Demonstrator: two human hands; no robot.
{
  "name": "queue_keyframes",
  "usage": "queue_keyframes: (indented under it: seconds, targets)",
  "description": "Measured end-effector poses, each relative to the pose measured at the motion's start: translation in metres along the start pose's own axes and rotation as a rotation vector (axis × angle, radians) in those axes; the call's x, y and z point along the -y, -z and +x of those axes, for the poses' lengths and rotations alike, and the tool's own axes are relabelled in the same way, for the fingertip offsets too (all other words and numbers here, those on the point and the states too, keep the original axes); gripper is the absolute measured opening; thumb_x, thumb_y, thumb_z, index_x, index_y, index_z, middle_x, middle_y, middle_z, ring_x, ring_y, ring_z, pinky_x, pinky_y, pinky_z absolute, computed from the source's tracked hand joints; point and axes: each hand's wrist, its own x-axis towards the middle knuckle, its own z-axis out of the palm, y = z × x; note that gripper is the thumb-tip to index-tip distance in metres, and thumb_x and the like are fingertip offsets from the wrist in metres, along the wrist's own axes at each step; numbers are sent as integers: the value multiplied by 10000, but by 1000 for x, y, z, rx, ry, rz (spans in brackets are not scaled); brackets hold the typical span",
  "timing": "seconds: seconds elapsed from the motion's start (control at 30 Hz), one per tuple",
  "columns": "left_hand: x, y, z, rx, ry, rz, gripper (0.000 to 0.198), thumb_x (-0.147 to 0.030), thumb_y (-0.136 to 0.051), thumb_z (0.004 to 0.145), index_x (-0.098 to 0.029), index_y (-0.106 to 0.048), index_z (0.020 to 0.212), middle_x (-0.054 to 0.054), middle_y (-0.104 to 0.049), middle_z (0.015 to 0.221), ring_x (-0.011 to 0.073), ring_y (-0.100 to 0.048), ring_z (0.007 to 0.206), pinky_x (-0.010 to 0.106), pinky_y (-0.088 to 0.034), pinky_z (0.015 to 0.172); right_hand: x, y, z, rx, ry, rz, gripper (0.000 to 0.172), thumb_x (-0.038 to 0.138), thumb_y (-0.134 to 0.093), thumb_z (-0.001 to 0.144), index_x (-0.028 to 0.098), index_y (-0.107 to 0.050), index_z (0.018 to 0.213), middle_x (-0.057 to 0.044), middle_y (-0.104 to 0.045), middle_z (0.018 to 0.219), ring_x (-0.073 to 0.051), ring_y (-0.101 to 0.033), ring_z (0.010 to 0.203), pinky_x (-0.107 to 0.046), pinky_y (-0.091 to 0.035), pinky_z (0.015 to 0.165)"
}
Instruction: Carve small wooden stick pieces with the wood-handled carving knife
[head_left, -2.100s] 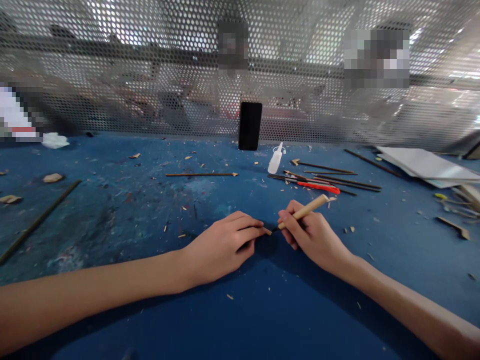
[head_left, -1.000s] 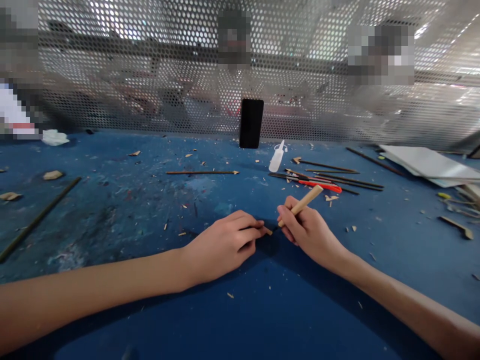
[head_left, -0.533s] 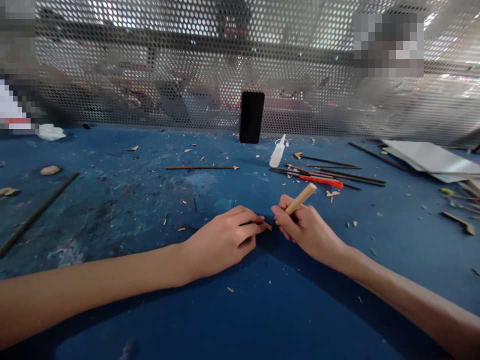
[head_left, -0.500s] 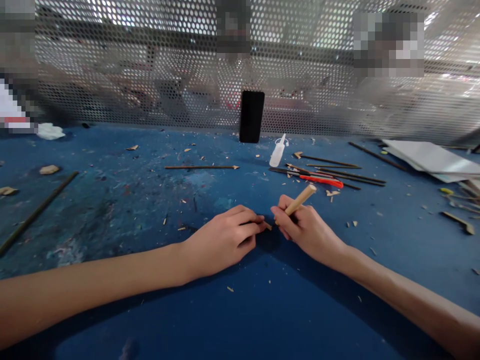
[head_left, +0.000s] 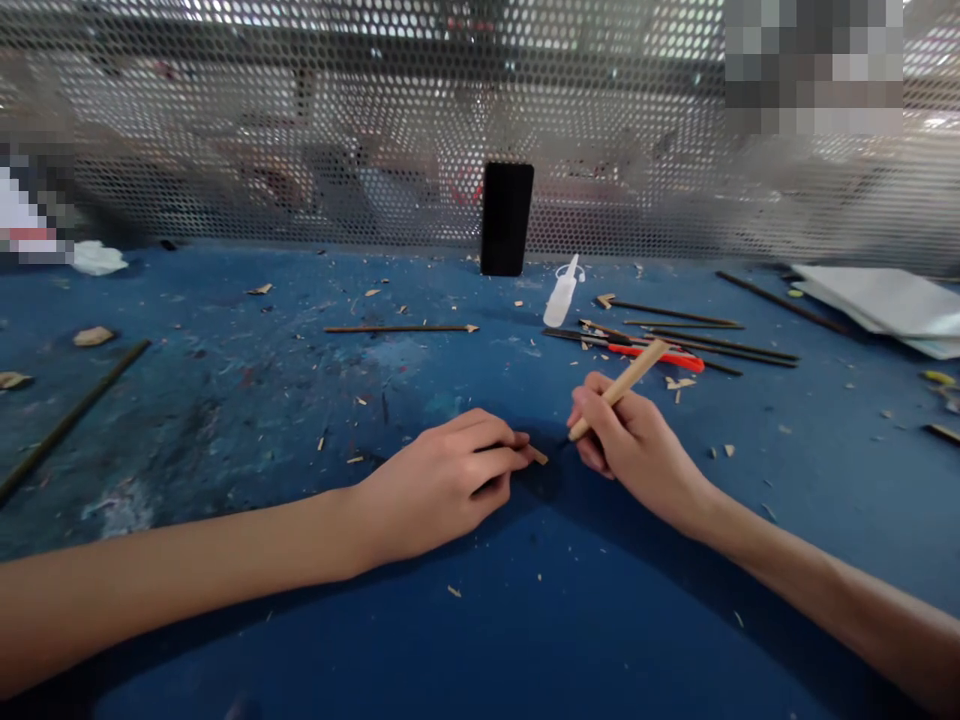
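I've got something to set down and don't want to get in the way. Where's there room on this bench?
The most room is on the blue bench below both forearms, with only scattered shavings. There's also room between the long stick and the left hand, though it's speckled. It's crowded around the red cutter and dark sticks, right of the bottle.

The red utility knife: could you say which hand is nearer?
Right: the right hand is below the red utility knife; the left hand is farther off, down to its left.

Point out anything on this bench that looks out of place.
Wood shavings lie strewn across the blue workbench, and a crumpled white wad sits at its far left edge, away from the tools, so both look like stray mess.
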Motion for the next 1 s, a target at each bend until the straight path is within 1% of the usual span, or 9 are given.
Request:
queue_keyframes:
  seconds: [0.1, 0.2, 0.4, 0.63, 0.73, 0.9, 1.0]
  targets:
    - [0, -1, 0, 6, 7, 14, 207, -107, -562, 974, -136, -748, 1060, 76, -728, 1114, 182, -667, 1144, 314, -572, 1022, 0, 1, -2, 30, 19, -20, 435, 495, -436, 1054, 223, -435, 714, 66, -467, 561, -82, -445, 501, -257, -396, 539]
    - [-1, -1, -1, -8, 6, 15, 198, -107, -576, 969, -131, -745, 1069, 79, -730, 1126, 188, -667, 1148, 317, -575, 1018, 1, 1, -4, 55, 43, -60, 440, 499, -442, 1053, 219, -456, 714, 60, -476, 587, -84, -462, 529, -273, -408, 586]
    - [-1, -1, 0, -9, 2, 33, 210, -110, -573, 974, -135, -747, 1087, 81, -734, 1132, 186, -667, 1146, 314, -571, 1024, 0, 1, -4, 59, 53, -93, 465, 508, -434, 1052, 222, -433, 686, 55, -472, 609, -89, -466, 535, -291, -405, 588]
    - [0, -1, -1, -13, -4, 47, 201, -110, -578, 969, -138, -746, 1076, 71, -730, 1139, 190, -666, 1136, 319, -568, 1020, 2, 0, -1, 90, 42, -151, 403, 467, -456, 1049, 234, -401, 725, 69, -479, 561, -105, -455, 530, -289, -382, 567]
    - [0, -1, -1, -7, -3, 52, 196, -116, -585, 967, -140, -745, 1076, 68, -726, 1147, 189, -660, 1139, 316, -558, 1027, 5, 1, 2, 105, 42, -157, 405, 447, -447, 1055, 230, -404, 716, 71, -475, 549, -100, -440, 519, -286, -373, 560]
    - [3, 2, 2, 39, 39, -26, 212, -116, -584, 963, -177, -752, 1077, 38, -721, 1150, 158, -658, 1117, 285, -537, 1021, 7, 0, 6, 120, 25, -129, 413, 423, -432, 1067, 217, -426, 708, 75, -487, 544, -86, -444, 510, -272, -385, 576]
    - [5, 7, 6, 65, 81, -89, 210, -131, -593, 958, -192, -761, 1069, 33, -716, 1165, 146, -662, 1092, 270, -531, 1000, 6, -1, 8, 105, 5, -80, 413, 411, -458, 1061, 209, -456, 700, 70, -505, 551, -78, -457, 512, -268, -387, 576]
